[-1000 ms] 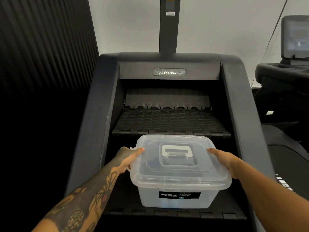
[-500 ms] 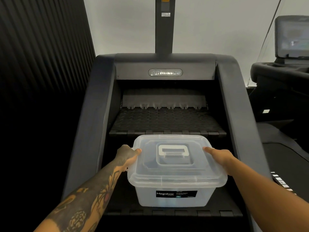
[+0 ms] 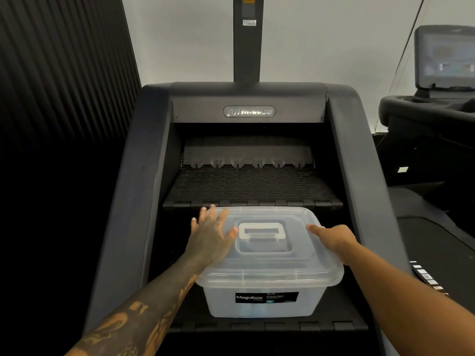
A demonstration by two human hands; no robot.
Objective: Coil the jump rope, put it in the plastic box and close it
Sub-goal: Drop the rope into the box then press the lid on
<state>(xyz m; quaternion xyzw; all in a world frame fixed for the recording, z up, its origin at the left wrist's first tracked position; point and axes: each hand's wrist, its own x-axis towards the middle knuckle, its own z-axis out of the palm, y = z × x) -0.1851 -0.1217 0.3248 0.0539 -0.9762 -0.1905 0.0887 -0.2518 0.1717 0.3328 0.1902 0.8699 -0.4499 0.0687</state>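
Observation:
A translucent plastic box [image 3: 264, 303] with a black "Megabox" label stands on the lower step of a stair machine. Its clear lid [image 3: 272, 268] lies on top, with a white handle [image 3: 262, 231] folded flat in the middle recess. My left hand [image 3: 209, 238] lies flat on the lid's left side with the fingers spread. At the lid's right edge, my right hand [image 3: 334, 240] rests with its fingers curled and the index finger pointing inward. The jump rope cannot be made out through the cloudy plastic.
The black stair machine [image 3: 249, 111] frames the box with tall side rails [image 3: 359, 201] and an upper ribbed step [image 3: 250, 187] just behind it. A dark slatted wall [image 3: 59, 98] is on the left. Another machine with a screen [image 3: 447, 57] stands at the right.
My left hand has left the lid's left edge and now lies flat and spread on top of the lid. My right hand has stayed at the right edge.

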